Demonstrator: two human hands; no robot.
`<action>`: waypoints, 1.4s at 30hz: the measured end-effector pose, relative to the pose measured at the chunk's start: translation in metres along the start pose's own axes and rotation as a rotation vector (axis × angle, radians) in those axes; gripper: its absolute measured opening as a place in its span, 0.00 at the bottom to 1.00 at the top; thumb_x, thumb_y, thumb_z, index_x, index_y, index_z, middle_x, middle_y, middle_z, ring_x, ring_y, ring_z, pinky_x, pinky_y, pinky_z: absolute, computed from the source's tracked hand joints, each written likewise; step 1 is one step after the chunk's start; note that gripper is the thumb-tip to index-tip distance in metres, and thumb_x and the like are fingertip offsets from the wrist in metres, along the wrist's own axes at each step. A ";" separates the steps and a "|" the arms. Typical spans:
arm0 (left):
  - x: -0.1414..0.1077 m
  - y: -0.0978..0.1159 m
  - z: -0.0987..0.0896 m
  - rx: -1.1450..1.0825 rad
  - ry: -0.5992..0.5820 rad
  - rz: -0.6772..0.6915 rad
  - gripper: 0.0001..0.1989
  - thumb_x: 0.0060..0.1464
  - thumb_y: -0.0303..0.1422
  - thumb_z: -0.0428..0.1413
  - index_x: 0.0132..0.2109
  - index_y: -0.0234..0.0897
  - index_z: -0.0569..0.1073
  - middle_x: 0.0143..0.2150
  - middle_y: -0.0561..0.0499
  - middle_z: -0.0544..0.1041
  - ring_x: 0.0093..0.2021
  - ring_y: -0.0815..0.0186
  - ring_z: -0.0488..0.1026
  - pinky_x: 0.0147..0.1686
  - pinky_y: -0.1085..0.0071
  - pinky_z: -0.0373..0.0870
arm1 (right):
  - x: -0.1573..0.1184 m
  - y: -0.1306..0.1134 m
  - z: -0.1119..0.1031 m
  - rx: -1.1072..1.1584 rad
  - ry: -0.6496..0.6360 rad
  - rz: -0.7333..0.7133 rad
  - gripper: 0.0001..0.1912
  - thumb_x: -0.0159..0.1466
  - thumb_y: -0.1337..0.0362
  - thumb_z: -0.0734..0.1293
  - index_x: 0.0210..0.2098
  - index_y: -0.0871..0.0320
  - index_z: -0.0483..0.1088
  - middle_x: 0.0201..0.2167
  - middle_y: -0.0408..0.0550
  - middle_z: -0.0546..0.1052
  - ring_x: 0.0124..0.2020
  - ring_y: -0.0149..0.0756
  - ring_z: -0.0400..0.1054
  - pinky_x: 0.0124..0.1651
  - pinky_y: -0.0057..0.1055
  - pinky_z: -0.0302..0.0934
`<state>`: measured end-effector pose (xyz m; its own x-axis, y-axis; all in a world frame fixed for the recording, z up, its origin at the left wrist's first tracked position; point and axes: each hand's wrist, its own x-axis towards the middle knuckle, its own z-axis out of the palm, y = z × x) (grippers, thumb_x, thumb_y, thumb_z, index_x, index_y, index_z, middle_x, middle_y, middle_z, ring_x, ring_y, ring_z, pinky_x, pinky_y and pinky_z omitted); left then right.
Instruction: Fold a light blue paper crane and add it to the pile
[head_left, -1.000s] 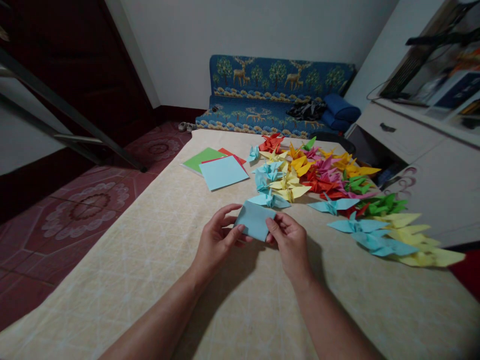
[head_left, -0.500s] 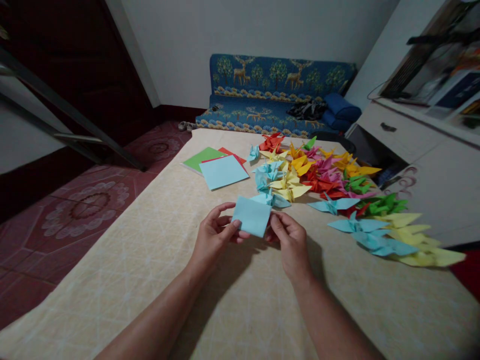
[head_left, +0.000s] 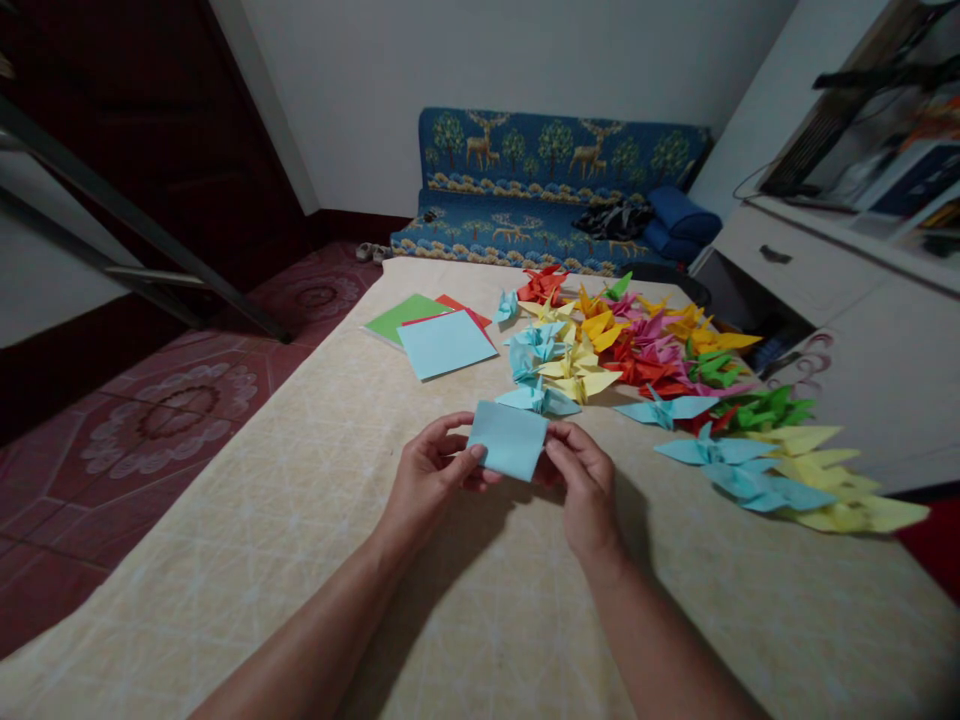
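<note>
A small light-blue piece of origami paper [head_left: 508, 438], roughly square and apparently folded, is held up above the table. My left hand [head_left: 435, 462] pinches its left edge, thumb in front and fingers behind. At the right edge, my right hand [head_left: 583, 475] grips the paper between thumb and fingers. Just beyond it lies a light-blue paper crane [head_left: 538, 397]. The fingers behind the paper are partly hidden, and so is its back side.
Loose sheets lie farther back: a light-blue sheet [head_left: 448, 346] over red and a green sheet [head_left: 401, 317]. Several colourful paper cranes [head_left: 645, 350] spread across the right of the cloth-covered table [head_left: 300, 520]. Behind stand a blue sofa [head_left: 555, 190] and, at right, a white cabinet [head_left: 885, 370].
The blue paper has moved slightly down and to the right and looks a little wider. Both hands keep their grip on it.
</note>
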<state>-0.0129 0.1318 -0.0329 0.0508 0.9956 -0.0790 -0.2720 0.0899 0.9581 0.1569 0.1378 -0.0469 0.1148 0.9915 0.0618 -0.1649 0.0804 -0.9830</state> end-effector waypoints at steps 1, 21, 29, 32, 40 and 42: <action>0.000 0.000 0.000 -0.001 0.001 -0.001 0.24 0.48 0.36 0.64 0.51 0.35 0.67 0.31 0.50 0.78 0.27 0.63 0.79 0.25 0.74 0.74 | 0.000 -0.001 -0.001 -0.002 -0.015 -0.013 0.10 0.62 0.57 0.64 0.39 0.56 0.72 0.24 0.41 0.72 0.22 0.29 0.62 0.24 0.24 0.56; -0.007 0.002 0.003 0.165 -0.142 0.051 0.42 0.52 0.38 0.61 0.69 0.48 0.48 0.47 0.45 0.76 0.30 0.66 0.77 0.26 0.74 0.73 | 0.002 -0.002 -0.001 -0.262 -0.139 -0.227 0.14 0.61 0.63 0.67 0.21 0.59 0.66 0.24 0.41 0.61 0.27 0.30 0.58 0.29 0.27 0.53; -0.007 -0.001 0.001 0.242 -0.156 0.037 0.31 0.50 0.40 0.62 0.60 0.40 0.67 0.51 0.44 0.74 0.29 0.69 0.75 0.26 0.75 0.73 | 0.003 -0.004 -0.003 -0.305 -0.177 -0.240 0.08 0.60 0.63 0.67 0.26 0.59 0.72 0.25 0.42 0.64 0.27 0.31 0.60 0.28 0.26 0.54; -0.005 0.000 0.001 0.212 -0.113 0.016 0.26 0.48 0.40 0.63 0.54 0.36 0.72 0.46 0.44 0.77 0.29 0.67 0.75 0.25 0.74 0.72 | 0.003 -0.003 -0.003 -0.328 -0.160 -0.252 0.08 0.60 0.63 0.67 0.26 0.58 0.74 0.26 0.43 0.65 0.27 0.32 0.61 0.28 0.26 0.55; 0.000 0.004 -0.002 0.248 -0.016 0.068 0.13 0.50 0.40 0.61 0.32 0.32 0.81 0.30 0.48 0.79 0.30 0.66 0.73 0.30 0.74 0.67 | 0.003 -0.001 -0.002 -0.327 -0.143 -0.265 0.07 0.58 0.63 0.69 0.25 0.58 0.75 0.26 0.43 0.67 0.26 0.31 0.62 0.27 0.26 0.56; 0.000 0.004 -0.002 0.283 0.000 0.117 0.12 0.51 0.39 0.61 0.30 0.33 0.81 0.30 0.49 0.78 0.31 0.66 0.72 0.30 0.75 0.66 | 0.002 -0.001 0.000 -0.249 -0.129 -0.219 0.08 0.58 0.62 0.70 0.23 0.58 0.73 0.26 0.42 0.66 0.26 0.31 0.61 0.27 0.25 0.55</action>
<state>-0.0159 0.1321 -0.0297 0.0346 0.9987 0.0368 0.0025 -0.0369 0.9993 0.1572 0.1401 -0.0454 -0.0066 0.9596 0.2813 0.0957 0.2806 -0.9550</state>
